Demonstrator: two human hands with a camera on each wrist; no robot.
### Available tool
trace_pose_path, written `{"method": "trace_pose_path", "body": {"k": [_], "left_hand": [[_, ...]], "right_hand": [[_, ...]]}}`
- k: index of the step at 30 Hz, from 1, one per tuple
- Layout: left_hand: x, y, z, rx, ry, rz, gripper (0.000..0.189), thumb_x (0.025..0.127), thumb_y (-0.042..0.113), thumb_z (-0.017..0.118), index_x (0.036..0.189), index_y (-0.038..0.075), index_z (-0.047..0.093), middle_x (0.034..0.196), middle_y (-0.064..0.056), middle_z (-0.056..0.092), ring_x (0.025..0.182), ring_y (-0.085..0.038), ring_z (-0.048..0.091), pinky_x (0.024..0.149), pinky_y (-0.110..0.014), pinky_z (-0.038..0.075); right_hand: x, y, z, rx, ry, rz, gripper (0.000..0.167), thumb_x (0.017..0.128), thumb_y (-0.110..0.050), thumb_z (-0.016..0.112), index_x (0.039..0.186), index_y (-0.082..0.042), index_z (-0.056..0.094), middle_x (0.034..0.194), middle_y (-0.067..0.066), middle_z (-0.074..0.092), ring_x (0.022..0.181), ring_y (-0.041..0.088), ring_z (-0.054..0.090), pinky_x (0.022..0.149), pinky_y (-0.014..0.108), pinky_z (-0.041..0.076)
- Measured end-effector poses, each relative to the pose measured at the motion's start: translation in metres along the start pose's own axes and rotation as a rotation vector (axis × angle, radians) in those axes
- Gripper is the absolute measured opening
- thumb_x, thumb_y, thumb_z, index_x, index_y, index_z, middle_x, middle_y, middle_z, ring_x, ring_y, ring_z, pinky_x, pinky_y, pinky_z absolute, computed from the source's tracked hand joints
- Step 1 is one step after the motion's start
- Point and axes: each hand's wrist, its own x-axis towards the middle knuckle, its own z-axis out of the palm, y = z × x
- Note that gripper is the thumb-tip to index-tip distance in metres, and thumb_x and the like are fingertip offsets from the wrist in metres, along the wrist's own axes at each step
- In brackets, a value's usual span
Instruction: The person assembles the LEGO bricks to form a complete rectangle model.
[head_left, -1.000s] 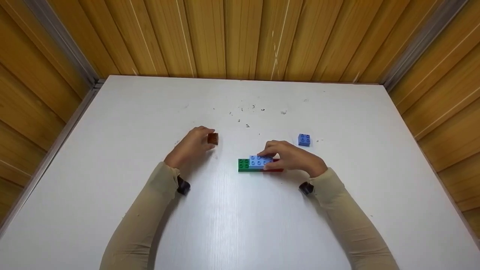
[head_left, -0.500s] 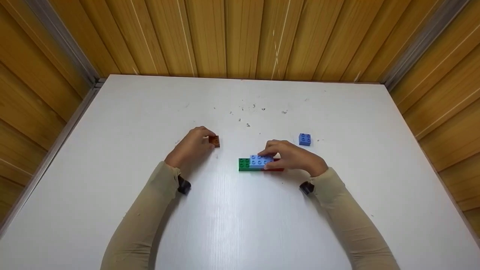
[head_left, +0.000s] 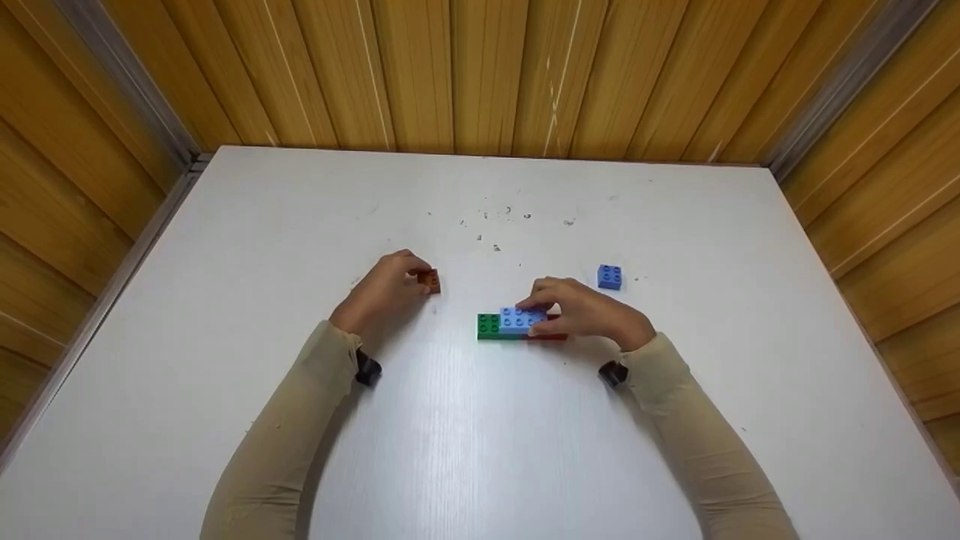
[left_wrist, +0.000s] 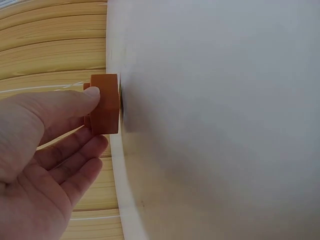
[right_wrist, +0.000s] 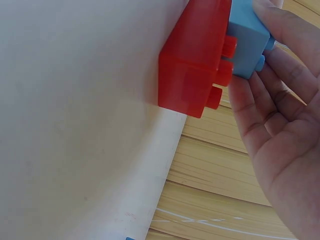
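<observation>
In the head view my left hand (head_left: pixel 386 287) pinches a small orange-brown toy brick (head_left: pixel 430 281) left of centre. The left wrist view shows my thumb on one face of that orange-brown brick (left_wrist: pixel 105 105), its studs turned toward the palm, close over the table. My right hand (head_left: pixel 577 309) grips a light blue brick (head_left: pixel 514 321) that bridges a green brick (head_left: pixel 488 326) and a red brick (head_left: pixel 555 337) lying end to end. Seen from the right wrist, thumb and fingers hold the light blue brick (right_wrist: pixel 245 45) on the studs of the red brick (right_wrist: pixel 192 65).
A darker blue brick (head_left: pixel 609 277) with studs up sits behind my right hand on the white table (head_left: pixel 465 442). Small dark marks dot the table's far half. Wood-plank walls (head_left: pixel 480 75) stand along the back and sides.
The orange-brown brick has tilted between my left fingers and shifted slightly nearer and to the right. My right hand has stayed on the light blue brick.
</observation>
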Motion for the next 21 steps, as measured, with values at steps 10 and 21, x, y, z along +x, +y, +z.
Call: {"method": "trace_pose_path", "body": {"k": [10,21], "left_hand": [[-0.002,0.007,0.004,0.001,0.02,0.05,0.022,0.088,0.011,0.068,0.109,0.004,0.071,0.106,-0.009,0.064,0.105,-0.023,0.059,0.095,-0.037,0.049],[-0.004,0.025,0.007,0.017,0.003,0.101,0.025,0.088,0.009,0.067,0.111,0.001,0.07,0.104,-0.009,0.063,0.102,-0.023,0.06,0.093,-0.037,0.05]], "right_hand": [[0.0,0.001,0.0,-0.007,0.003,-0.016,0.038,0.087,-0.019,0.072,0.123,-0.008,0.067,0.103,0.005,0.061,0.098,0.018,0.057,0.09,0.038,0.051],[-0.001,-0.001,-0.001,-0.001,-0.001,0.009,0.039,0.087,-0.019,0.072,0.124,-0.009,0.066,0.104,0.005,0.061,0.101,0.02,0.057,0.093,0.039,0.051]]}}
